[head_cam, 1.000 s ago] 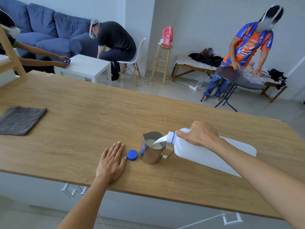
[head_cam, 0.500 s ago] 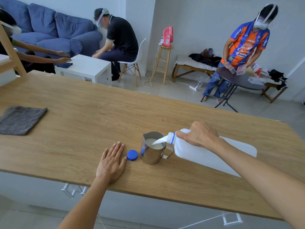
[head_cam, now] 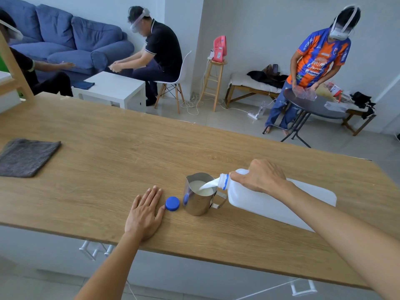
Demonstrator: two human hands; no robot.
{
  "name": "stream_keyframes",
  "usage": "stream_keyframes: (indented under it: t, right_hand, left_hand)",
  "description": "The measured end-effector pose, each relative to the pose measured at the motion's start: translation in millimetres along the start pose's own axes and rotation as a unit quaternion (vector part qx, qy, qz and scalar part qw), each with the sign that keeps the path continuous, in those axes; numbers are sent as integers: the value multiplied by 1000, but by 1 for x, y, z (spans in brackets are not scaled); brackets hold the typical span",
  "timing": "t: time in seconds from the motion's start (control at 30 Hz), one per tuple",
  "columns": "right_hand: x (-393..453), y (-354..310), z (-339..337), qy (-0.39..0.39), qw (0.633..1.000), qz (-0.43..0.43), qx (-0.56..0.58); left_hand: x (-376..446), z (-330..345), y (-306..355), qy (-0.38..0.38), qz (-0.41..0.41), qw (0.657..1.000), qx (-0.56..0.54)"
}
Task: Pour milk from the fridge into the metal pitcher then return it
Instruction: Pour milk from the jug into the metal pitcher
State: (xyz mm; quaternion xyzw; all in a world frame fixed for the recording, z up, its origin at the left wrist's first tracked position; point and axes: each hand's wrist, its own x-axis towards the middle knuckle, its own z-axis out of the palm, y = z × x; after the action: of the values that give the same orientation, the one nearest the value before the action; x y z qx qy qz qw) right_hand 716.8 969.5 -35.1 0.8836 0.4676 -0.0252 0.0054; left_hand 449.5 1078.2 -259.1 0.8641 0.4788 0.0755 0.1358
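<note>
1. Over the last second the milk level in the metal pitcher has crept up, now close to the rim, while the jug's tilt and both hands have barely moved; the pour looks near its end, with capping and the trip back to the fridge still ahead.
2. A grey cloth lies at the far left of the wooden counter.
3. The left hand rests flat, fingers spread, holding nothing, just beside the blue cap.
4. A white stream runs from the milk jug, tipped low over the counter, its handle gripped by the closed right hand.
5. Beyond: a blue sofa, a white side table, a wooden stool, a round dark table; three people in headsets have shifted posture.
</note>
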Motion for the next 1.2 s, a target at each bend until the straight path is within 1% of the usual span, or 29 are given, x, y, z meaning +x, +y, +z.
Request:
stream_keyframes:
  t: [0.97, 1.2]
  right_hand:
    - [0, 0, 0, 9, 1000, -8, -4]
    - [-1, 3, 4, 26, 999, -4, 40]
  left_hand:
    - [0, 1, 0, 2, 0, 1000, -3]
    - [1, 2, -1, 0, 2, 1000, -2]
